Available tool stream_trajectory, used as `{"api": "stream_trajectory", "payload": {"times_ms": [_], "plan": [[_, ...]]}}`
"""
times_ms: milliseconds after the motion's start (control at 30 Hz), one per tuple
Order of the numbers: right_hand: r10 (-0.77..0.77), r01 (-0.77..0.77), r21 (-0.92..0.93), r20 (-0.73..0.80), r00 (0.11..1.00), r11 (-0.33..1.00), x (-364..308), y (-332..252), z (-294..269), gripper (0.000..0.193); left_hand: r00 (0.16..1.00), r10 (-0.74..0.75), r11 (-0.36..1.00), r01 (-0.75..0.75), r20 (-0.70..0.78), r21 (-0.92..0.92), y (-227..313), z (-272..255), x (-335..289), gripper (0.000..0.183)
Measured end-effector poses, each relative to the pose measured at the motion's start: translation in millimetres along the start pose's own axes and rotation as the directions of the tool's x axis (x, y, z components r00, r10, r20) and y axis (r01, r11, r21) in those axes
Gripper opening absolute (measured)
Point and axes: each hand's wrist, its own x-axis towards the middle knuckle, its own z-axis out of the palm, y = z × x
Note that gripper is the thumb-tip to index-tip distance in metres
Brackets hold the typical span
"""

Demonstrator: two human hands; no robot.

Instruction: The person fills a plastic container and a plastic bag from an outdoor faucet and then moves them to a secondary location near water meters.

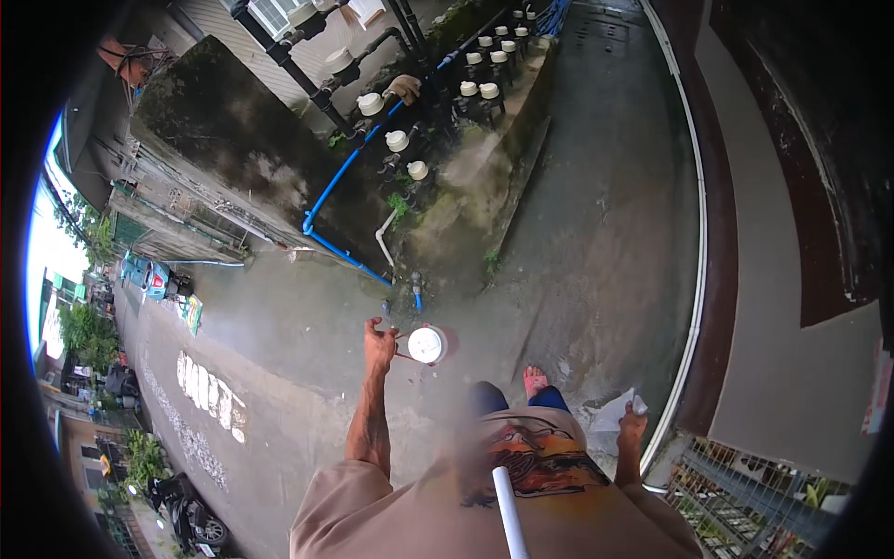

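1. Cup (427, 344): one only, white round lid seen from above w/ a small dark mark on top, reddish body edge showing; hangs above wet concrete ground (577, 233), just right of left hand (379, 346), in front of the person's legs.
2. Head view, hands: two. Left hand fingers curled shut on a thin handle or straw at the cup's side. Right hand (632, 427) low by the hip, fingers closed on crumpled white paper or bag (616, 411); can't tell which.
3. One white tube (509, 512) lies against the printed shirt.
4. Water meters (470, 84): approx. a dozen white-capped, in rows on the mossy wall, w/ blue pipe (340, 177).
5. Signs: white blocky markings (209, 394) painted on the road at left.
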Motion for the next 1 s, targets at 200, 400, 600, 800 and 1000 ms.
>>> {"api": "stream_trajectory", "payload": {"times_ms": [200,400,600,800,1000], "plan": [[-0.153,0.137,0.177,0.080,0.985,0.975,71.2,-160.4,109.0,0.022,0.988,0.151,0.988,-0.151,0.017,0.028,123.7,47.5,201.4,0.032],[-0.155,0.178,0.101,-0.199,0.968,0.979,127.8,-184.6,180.4,0.026,0.979,0.204,0.913,-0.184,-0.015,0.363,155.5,108.3,374.4,0.024],[-0.215,0.221,-0.035,-0.416,0.883,0.975,176.4,-154.3,183.2,0.026,0.976,0.171,0.894,-0.211,0.135,0.395,194.8,190.6,496.6,0.025],[-0.346,0.362,0.238,-0.107,0.932,0.901,129.2,-271.1,211.6,0.029,0.964,0.183,0.872,-0.249,0.190,0.421,170.7,222.4,574.6,0.027],[-0.153,0.171,0.206,-0.098,0.983,0.964,123.6,-424.7,333.6,0.041,0.962,0.141,0.875,-0.232,0.234,0.425,176.1,253.1,613.1,0.031]]}}
